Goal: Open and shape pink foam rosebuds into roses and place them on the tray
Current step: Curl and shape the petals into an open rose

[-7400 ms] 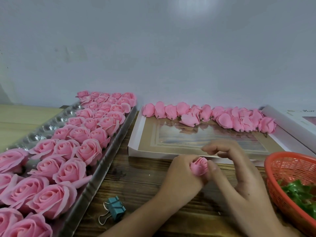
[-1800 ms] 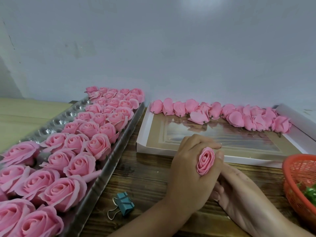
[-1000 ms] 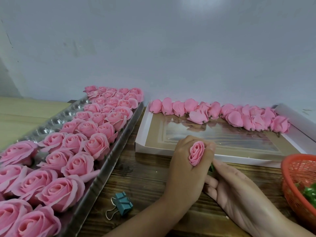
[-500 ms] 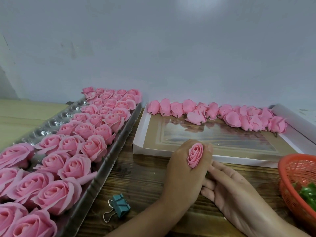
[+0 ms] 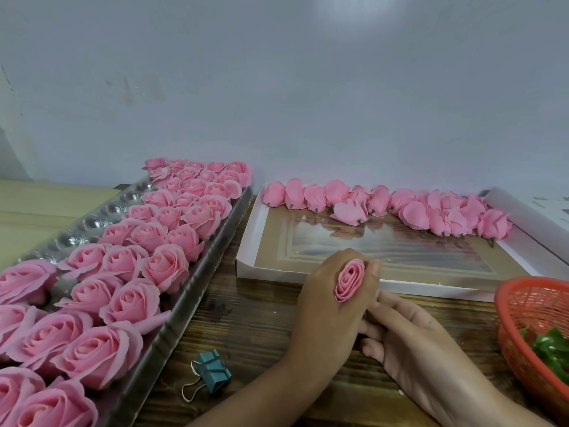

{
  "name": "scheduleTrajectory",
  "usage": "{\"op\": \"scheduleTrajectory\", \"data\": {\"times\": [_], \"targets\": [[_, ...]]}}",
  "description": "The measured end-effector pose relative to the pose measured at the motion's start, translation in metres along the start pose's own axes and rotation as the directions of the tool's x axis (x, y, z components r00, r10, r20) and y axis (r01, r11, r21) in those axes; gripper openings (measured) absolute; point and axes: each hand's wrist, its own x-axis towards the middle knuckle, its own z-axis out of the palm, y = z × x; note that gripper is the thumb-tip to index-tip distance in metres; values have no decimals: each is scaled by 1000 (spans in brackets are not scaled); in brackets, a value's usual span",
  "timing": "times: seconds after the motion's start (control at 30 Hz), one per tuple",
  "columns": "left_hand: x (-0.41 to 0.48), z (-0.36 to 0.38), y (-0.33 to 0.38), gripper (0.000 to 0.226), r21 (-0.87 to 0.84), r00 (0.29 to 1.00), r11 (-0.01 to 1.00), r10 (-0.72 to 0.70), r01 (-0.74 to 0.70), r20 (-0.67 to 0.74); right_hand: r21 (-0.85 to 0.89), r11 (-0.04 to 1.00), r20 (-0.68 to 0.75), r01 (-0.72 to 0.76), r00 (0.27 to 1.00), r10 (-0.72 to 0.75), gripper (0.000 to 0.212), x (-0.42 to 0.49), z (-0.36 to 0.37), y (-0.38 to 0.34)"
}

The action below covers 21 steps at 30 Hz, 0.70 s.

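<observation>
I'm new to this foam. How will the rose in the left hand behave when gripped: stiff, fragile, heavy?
Probably soft and springy: the rose looks squeezed into an oval inside the left hand. It is likely very light, since it seems to be mostly thin curled petals. The petal edges look thin, so hard pinching might crease or tear them.
</observation>
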Motion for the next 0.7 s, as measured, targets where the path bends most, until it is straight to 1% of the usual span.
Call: {"op": "scheduleTrajectory", "data": {"times": [0.07,0.2,0.4,0.53,0.7], "targets": [[0,0,0,28,-32,1000,999,-20,21,16,2,1000,28,11,1000,-11,22,0,0,-1],[1,0,-1,24,-56,997,998,-14,18,77,-6,1000,62,28,998,-27,26,0,1,-1],[0,3,-2,24,25,989,999,16,-20,148,47,999,24,-1,1000,0,27,1,-2,-1],[-1,5,-5,19,67,992,998,11,-20,127,40,999,-3,-5,1000,5,28,2,-2,-1],[-2,8,-6,20,117,997,993,21,-30,78,19,1000,-16,7,1000,-6,25,2,-1,0]]}}
